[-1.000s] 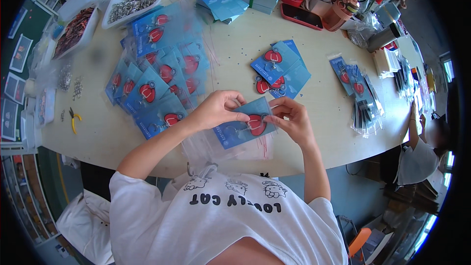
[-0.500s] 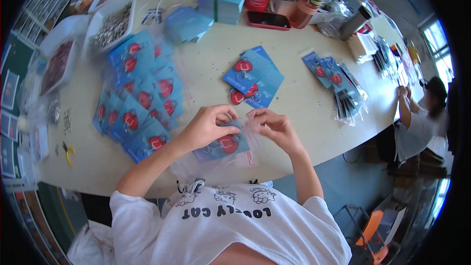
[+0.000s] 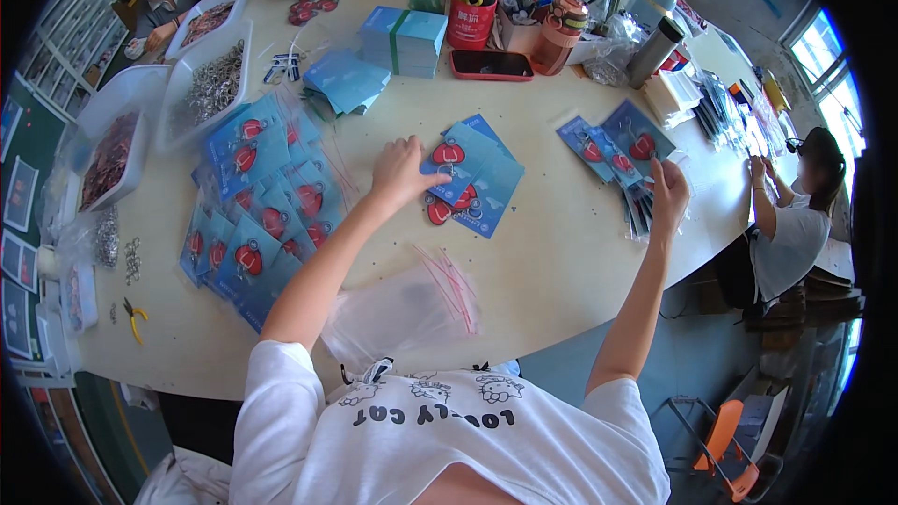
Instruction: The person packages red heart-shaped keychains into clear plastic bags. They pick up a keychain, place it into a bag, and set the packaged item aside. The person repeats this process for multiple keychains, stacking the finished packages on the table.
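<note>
My left hand (image 3: 402, 171) is at the middle stack, thumb and fingers apart, the thumb touching the edge of a blue card with a red heart-shaped keychain (image 3: 449, 151). More blue cards (image 3: 500, 189) and red keychains lie beneath it. On the right, my right hand (image 3: 668, 192) pinches the lower edge of a bagged blue card (image 3: 640, 142) with a red keychain. That card lies over a small pile of similar packs (image 3: 587, 146). Close to my body rest clear plastic bags (image 3: 402, 310) with red-lined seals.
A large heap of bagged cards (image 3: 267, 210) spreads at left, beside white bins (image 3: 165, 84) of metal and red parts. Yellow-handled pliers (image 3: 137, 314) lie near the left edge. Behind are a banded card stack (image 3: 402, 40), a phone (image 3: 491, 65) and a bottle (image 3: 559, 35). Other people sit around the table.
My right hand has carried the bagged card from in front of me to the right pile. My left hand has let go of it and moved up to the middle stack.
</note>
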`<state>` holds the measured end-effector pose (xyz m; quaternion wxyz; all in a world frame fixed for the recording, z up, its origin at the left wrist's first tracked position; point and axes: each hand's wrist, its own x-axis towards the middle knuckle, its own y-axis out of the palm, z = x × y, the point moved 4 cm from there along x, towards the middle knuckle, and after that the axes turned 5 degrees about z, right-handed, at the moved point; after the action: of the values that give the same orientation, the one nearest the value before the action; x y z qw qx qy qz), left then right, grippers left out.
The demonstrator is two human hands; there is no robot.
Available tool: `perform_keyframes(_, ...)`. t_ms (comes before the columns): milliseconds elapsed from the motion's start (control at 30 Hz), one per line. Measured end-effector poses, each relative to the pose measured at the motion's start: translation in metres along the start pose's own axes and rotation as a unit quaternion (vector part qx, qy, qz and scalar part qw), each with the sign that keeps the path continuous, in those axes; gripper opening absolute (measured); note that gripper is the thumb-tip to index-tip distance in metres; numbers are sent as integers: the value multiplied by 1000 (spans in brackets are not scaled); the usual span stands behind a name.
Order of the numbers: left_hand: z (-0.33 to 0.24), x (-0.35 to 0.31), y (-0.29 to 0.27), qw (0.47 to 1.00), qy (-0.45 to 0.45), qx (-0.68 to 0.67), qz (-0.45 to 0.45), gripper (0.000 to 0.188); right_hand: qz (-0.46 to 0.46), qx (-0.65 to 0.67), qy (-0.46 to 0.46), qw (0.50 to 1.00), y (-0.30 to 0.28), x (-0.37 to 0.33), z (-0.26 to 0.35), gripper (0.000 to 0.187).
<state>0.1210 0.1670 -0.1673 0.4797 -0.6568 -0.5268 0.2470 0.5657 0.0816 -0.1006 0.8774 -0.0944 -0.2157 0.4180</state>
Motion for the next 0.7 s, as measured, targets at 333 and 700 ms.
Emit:
perform_keyframes(333,-8,7,6,981,-62,-130,132,53,120,-228,-302,918,111,-67,101,40)
perform_keyframes(700,-7,10,-87,816,-54,-506,274,24,411,-43,-304,858,194,-127,137,65)
